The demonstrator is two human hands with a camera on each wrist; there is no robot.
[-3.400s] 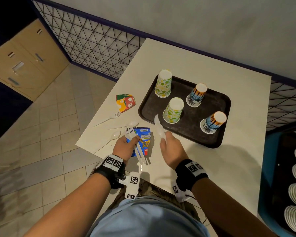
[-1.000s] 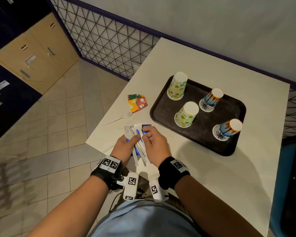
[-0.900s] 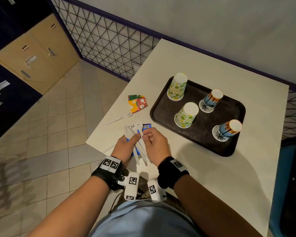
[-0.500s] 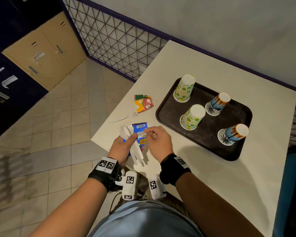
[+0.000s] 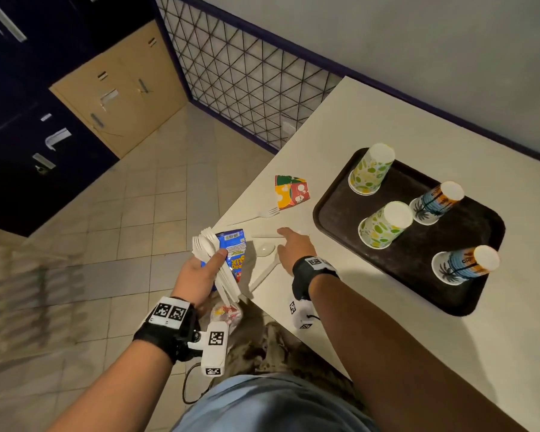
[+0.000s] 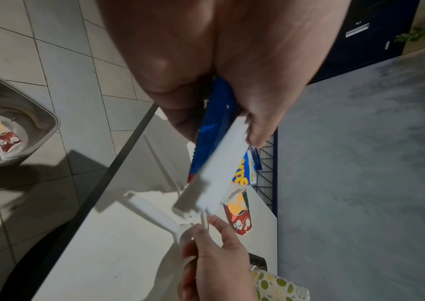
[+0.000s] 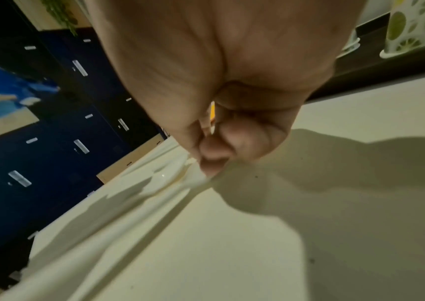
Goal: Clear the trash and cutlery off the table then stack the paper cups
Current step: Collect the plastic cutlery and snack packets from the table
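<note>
My left hand (image 5: 214, 261) grips a blue snack wrapper (image 5: 235, 254) together with a bundle of white plastic cutlery (image 5: 205, 244), held just off the table's near-left corner. In the left wrist view, that left hand (image 6: 232, 122) clamps the same white bundle (image 6: 216, 179). My right hand (image 5: 286, 241) reaches down to two white spoons (image 5: 264, 249) lying on the table. In the right wrist view its curled fingertips (image 7: 207, 167) pinch one spoon (image 7: 170, 179). A white fork (image 5: 262, 213) and a colourful wrapper (image 5: 290, 191) lie farther back. Several paper cups (image 5: 384, 224) stand upside down on the dark tray (image 5: 334, 213).
A clear bin (image 6: 13, 132) with trash stands on the tiled floor below the table's near edge, partly seen under my left hand as the bin (image 5: 226, 313). A wire mesh fence (image 5: 247, 82) runs behind the table's left side, and a wall borders the far edge.
My right hand let go of the blue wrapper and moved right onto the spoons on the table. My left hand lifted the wrapper and cutlery slightly left, off the table's corner.
</note>
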